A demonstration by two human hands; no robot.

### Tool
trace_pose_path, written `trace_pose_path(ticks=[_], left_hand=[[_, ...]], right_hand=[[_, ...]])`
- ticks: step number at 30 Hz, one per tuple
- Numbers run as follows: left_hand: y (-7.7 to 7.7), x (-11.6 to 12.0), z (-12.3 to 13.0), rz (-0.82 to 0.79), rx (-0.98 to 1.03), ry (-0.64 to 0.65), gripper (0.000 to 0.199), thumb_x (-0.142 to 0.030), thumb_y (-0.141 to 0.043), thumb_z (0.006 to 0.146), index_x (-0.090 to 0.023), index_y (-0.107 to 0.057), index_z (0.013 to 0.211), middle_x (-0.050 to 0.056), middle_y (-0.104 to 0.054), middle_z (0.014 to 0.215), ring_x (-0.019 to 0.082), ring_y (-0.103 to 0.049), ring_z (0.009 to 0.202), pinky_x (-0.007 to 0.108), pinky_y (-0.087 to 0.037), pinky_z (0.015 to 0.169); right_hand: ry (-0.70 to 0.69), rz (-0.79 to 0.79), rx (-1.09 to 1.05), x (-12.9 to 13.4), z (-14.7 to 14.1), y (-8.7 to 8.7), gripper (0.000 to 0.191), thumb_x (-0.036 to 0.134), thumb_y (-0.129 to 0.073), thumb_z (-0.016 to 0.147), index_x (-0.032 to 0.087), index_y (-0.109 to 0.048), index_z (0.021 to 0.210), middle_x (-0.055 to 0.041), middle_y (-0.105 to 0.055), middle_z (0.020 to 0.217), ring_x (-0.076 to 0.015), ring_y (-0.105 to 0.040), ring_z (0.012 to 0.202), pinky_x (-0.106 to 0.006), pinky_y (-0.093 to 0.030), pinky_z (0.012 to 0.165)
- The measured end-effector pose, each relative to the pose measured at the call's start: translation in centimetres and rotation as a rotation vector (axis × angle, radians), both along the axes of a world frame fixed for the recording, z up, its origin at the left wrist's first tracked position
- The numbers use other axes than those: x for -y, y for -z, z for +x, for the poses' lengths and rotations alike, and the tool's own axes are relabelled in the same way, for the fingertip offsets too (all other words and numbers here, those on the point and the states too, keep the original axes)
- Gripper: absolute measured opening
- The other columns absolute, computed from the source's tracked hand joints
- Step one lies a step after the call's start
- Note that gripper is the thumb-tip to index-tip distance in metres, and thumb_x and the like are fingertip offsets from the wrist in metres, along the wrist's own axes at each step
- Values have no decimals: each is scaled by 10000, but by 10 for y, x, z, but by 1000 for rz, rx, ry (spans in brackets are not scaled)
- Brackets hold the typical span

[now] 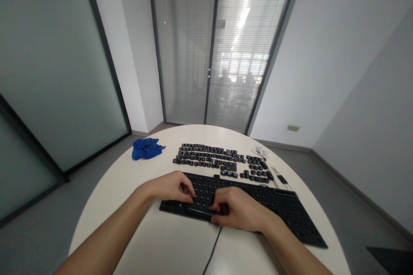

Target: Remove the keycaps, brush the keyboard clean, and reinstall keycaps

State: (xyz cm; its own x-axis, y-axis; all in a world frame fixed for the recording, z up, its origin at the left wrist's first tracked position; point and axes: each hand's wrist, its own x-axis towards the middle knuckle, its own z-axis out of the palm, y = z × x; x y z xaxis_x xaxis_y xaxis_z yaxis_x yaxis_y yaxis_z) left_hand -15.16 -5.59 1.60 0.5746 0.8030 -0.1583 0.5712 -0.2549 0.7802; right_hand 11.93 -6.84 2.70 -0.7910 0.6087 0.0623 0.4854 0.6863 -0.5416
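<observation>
One blue cloth (147, 149) lies crumpled on the desk (151, 240). The left hand (174, 185) is at the left part of the keyboard (280, 203), fingers curled, slightly parted, any hold unclear. Loose black keycaps (231, 166), legends unreadable, lie beyond it. The right hand (237, 207) hides some front edge, fingers nearly together, their grip hidden. Farther right, a pale bundle (262, 151) is blurred.

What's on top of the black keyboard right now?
The left hand is over the left end of the keyboard, the right hand nearer its middle; bare key sockets show between them. Whatever lies directly beneath either hand is covered.
</observation>
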Motion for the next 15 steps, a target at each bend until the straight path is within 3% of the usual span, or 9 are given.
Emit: trace_pose_path(ticks=[11,15], left_hand=[[-4,3,3,91,-15,79,229,-363,-822,715,-212,-825,887,14,-752,769,148,-627,693,204,-440,612],[-6,7,5,116,-36,115,173,-309,-797,735,-214,-824,878,9,-754,778,150,-640,706,207,-455,632]], right_hand=[[-12,26,27,1,1,-2,100,235,-777,732,187,-711,790,29,-668,774,-111,-581,700,-199,-371,619],[-17,34,26,1,1,-1,107,229,-775,730,187,-705,799,29,-669,791,-110,-582,709,-197,-371,624]])
